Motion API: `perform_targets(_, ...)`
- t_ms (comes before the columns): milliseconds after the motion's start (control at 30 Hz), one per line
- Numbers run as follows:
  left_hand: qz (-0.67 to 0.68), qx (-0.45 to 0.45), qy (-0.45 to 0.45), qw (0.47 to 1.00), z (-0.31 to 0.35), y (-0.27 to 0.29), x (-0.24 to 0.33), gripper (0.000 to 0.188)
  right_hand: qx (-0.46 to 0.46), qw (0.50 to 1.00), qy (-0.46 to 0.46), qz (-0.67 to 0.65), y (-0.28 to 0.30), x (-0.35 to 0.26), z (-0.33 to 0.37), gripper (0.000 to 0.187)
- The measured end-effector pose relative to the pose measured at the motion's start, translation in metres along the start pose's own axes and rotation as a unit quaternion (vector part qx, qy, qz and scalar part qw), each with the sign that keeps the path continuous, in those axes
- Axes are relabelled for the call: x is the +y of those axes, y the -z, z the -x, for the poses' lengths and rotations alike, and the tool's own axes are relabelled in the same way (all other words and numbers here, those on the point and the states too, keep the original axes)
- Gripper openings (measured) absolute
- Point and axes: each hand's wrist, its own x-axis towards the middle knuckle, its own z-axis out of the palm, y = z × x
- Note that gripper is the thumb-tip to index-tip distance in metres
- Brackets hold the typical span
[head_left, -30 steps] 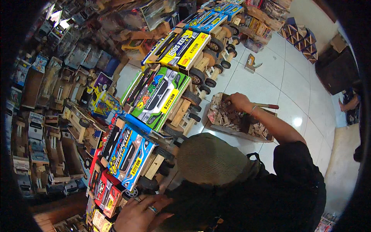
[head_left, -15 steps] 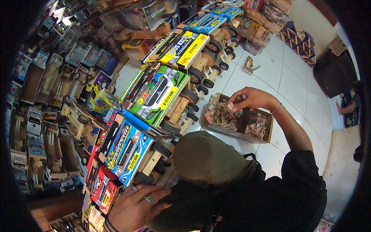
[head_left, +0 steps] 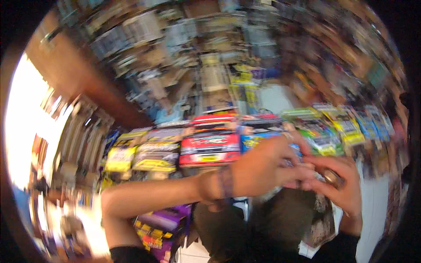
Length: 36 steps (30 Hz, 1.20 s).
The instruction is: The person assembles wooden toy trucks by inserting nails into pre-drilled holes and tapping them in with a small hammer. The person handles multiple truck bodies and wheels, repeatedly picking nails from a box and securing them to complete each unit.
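Note:
My left hand (head_left: 263, 168) and my right hand (head_left: 340, 182) meet in front of the toy trucks, their fingertips pressed together. Whatever lies between the fingertips is too blurred to make out. In my right palm shows the round brown end of a tool handle (head_left: 332, 177), with the fingers curled about it. Behind the hands stands a row of toy trucks with printed fronts. The red truck (head_left: 210, 149) is left of my left hand. A blue truck (head_left: 252, 140) is partly hidden by that hand, and a green truck (head_left: 322, 136) stands beyond my right hand.
Dark yellow-marked trucks (head_left: 158, 153) continue the row leftward, yellow and blue ones (head_left: 346, 127) rightward. A purple printed piece (head_left: 169, 221) lies below my left forearm. My knee (head_left: 280, 219) rises under the hands. Stacked wooden parts (head_left: 215, 79) fill the back; white floor (head_left: 372, 206) shows at right.
The view has swung left along the row. My right hand has left the box of small wood pieces and come together with my left hand, which was apart by the red truck.

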Motion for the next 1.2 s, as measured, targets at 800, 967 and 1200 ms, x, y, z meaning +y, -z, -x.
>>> perform_targets(800,-0.046,0.502,0.148,0.851,0.35,0.355,-0.048,0.026,0.12,0.756,-0.4,-0.505,-0.151,-0.028,0.09,0.049)
perform_targets(967,-0.095,0.476,0.183,0.855,0.34,0.349,-0.047,0.027,-0.191,0.766,-0.36,-0.497,-0.158,-0.031,0.133,0.066)
perform_targets(1200,-0.096,0.476,0.171,0.857,0.338,0.351,-0.052,0.027,-0.372,0.923,-0.079,-0.062,-0.129,-0.018,0.015,0.091)
